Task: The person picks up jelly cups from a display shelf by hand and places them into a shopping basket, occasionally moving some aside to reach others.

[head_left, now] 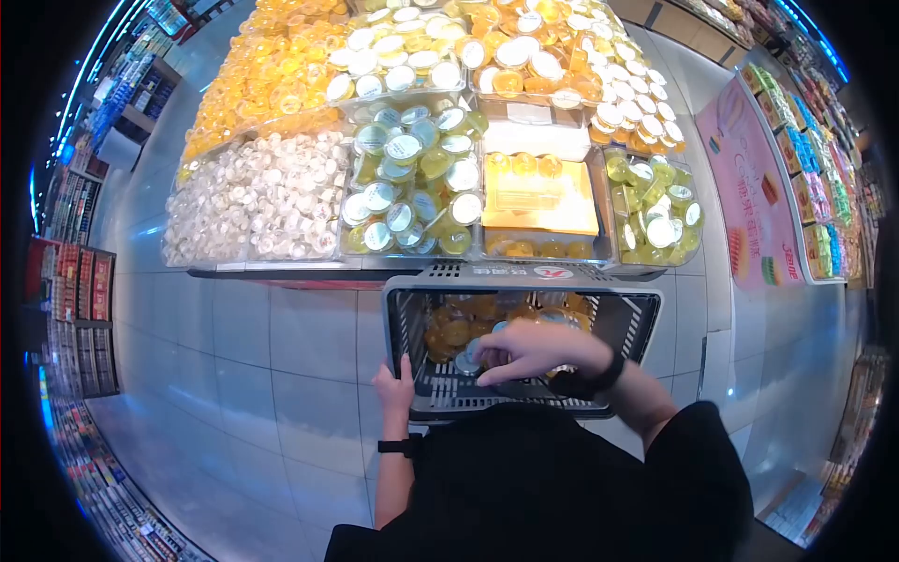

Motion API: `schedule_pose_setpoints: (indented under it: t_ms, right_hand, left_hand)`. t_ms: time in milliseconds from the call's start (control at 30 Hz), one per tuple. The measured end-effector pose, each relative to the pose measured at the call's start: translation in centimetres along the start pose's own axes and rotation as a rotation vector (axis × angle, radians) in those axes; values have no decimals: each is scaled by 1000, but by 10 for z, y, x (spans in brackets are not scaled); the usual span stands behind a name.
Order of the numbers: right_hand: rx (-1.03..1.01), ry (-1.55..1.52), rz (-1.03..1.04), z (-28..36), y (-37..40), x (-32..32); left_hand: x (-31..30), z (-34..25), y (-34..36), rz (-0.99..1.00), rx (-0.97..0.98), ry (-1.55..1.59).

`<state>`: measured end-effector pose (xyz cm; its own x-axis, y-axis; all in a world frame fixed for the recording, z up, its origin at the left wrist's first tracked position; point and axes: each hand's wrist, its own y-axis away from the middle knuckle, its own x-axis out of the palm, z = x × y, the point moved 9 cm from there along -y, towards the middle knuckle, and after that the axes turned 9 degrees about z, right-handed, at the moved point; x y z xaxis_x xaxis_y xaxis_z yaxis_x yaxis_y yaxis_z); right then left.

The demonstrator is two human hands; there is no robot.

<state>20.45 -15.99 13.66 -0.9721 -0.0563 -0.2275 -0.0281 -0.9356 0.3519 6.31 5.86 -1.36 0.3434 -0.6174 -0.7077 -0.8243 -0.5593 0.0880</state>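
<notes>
A grey shopping basket (651, 323) stands in front of me, against the display. Wrapped round its left rim are the fingers of my left hand (394, 382). Inside the basket lie several orange jelly cups (451, 330), some with pale lids turned up. My right hand (529, 347) reaches in over them from the right, its thumb apart from the loosely bent fingers. Close to those fingertips is a jelly cup with a pale blue lid (467, 360); whether they touch it is hard to tell. The palm side is hidden.
Beyond the basket, clear display bins hold green jelly cups (403, 178), small whitish cups (281, 197) and yellow-orange cups (281, 66). An orange box (538, 199) lies in one bin. At right stands a pink-sided display (744, 187); stocked shelves (84, 281) line the left.
</notes>
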Motion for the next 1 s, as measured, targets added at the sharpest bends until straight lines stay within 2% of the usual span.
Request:
schedule_pose_setpoints:
  t_ms: [33, 67, 133, 167, 267, 333, 367, 433, 533, 567, 633, 767, 833, 900, 967, 1000]
  right_hand:
    - [155, 379, -153, -36, -6, 16]
    - [621, 512, -33, -78, -7, 25]
    - [699, 748, -476, -169, -17, 39]
    - [701, 757, -591, -201, -15, 60]
    - [673, 926, -597, -199, -16, 72]
    - [792, 755, -229, -232, -38, 93]
    - [800, 755, -239, -231, -37, 96]
    - [724, 676, -320, -224, -36, 99]
    - [758, 646, -351, -232, -35, 97]
    - [763, 649, -354, -223, -31, 89]
    - [739, 405, -155, -186, -19, 77]
    - [670, 319, -199, -126, 12, 38]
    - [487, -154, -325, -69, 41, 7]
    - [214, -329, -502, -40, 66, -26]
    - [148, -324, -543, -20, 92, -61]
    - [192, -312, -540, -16, 106, -77]
  left_hand:
    - [-6, -3, 2, -8, 2, -1]
    - [-6, -9, 1, 32, -24, 36]
    - [-3, -11, -1, 86, -65, 70]
    - [-2, -11, 0, 90, -55, 76]
    - [-1, -16, -2, 93, -28, 122]
    - [-6, -25, -2, 55, 38, 120]
    - [-6, -25, -2, 59, 49, 125]
    - [-4, -20, -2, 89, 19, 148]
    - [-11, -32, 1, 52, 43, 110]
    - [-10, -33, 0, 53, 47, 116]
    - [-9, -29, -1, 68, 45, 149]
    - [-2, -10, -1, 22, 41, 62]
    - [2, -10, -2, 123, -50, 127]
    - [5, -12, -3, 172, -71, 166]
    - [4, -5, -2, 117, -51, 119]
    - [4, -4, -2, 87, -38, 78]
